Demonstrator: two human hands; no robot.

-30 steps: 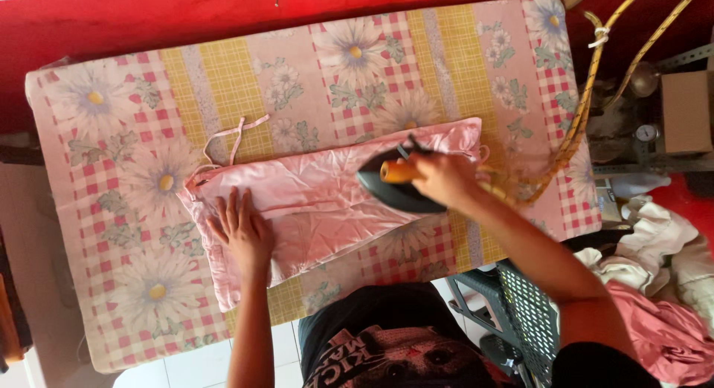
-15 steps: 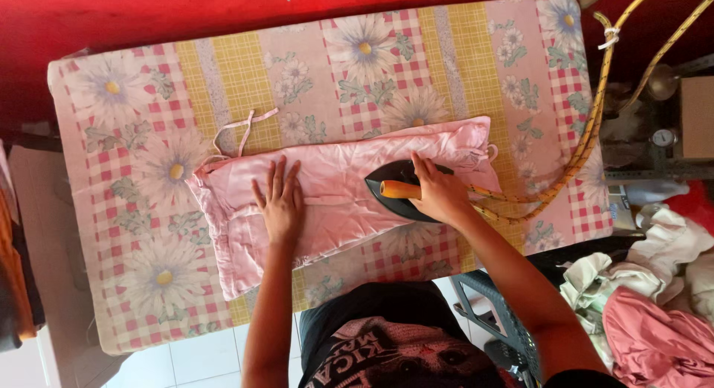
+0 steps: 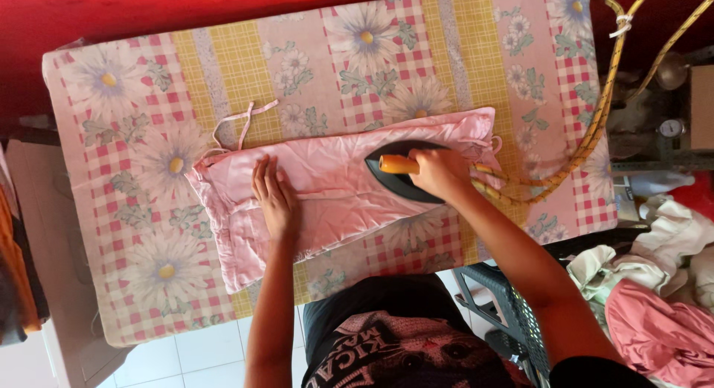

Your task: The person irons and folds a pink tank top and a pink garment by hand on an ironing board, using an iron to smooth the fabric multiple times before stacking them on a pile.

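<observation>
One pink garment pressed by one dark iron on the covered desk.

The pink garment point(image 3: 327, 187) is laid lengthwise across the desk point(image 3: 111, 284), with bare floral cover left on every side. The left hand point(image 3: 275, 198) is pressed flat on it, grip released. The iron point(image 3: 398, 181) is pointed left along the garment, its orange handle clenched in the right hand point(image 3: 442, 172).

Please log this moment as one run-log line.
left hand: flat on pink garment | right hand: gripping iron | surface: floral-covered table
</observation>
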